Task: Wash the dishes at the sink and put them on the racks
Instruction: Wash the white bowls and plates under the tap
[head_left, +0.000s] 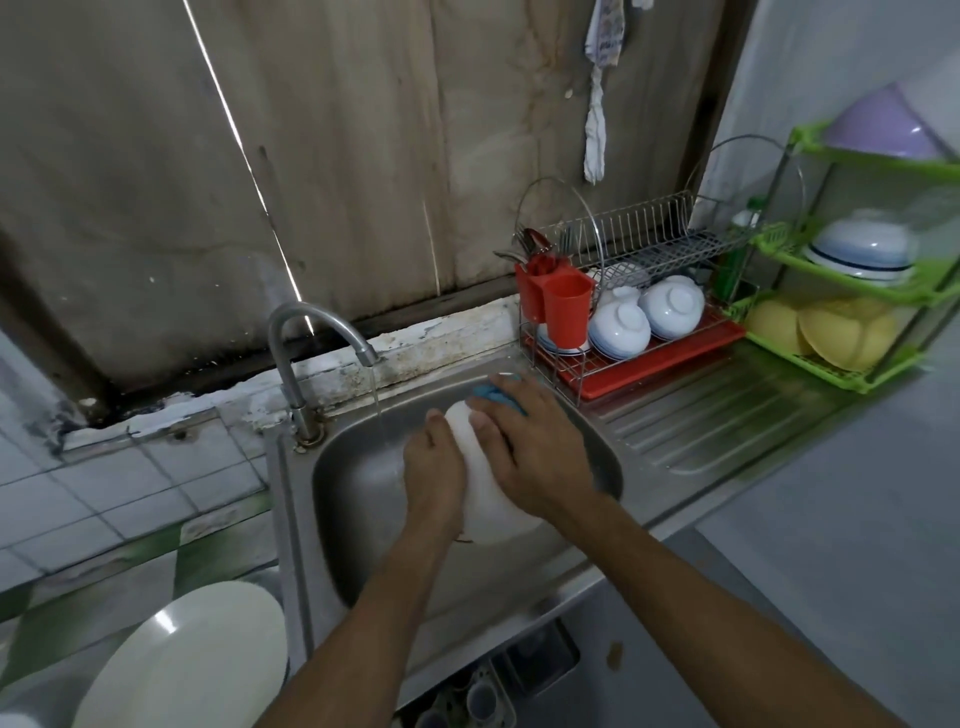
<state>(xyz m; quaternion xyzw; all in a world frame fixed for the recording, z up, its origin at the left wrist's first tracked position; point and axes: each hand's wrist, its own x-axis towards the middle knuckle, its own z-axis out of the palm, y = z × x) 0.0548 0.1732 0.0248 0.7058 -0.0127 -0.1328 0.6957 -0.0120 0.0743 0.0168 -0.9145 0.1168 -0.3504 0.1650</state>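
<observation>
Left hand (434, 467) grips bowl (483, 496) over sink (358, 467); right hand (537, 452) holds sponge (496, 396) against it, fingers curled; tap (311, 332) running.

1 white rag (596, 135) (on the wall (156, 208))

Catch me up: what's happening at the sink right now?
A person is mid-wash. The left hand grips a white dish over the sink, while the right hand rubs a blue sponge against it. The tap is running. The wire rack to the right already holds upturned white bowls, and a large white plate waits on the left counter.
</observation>
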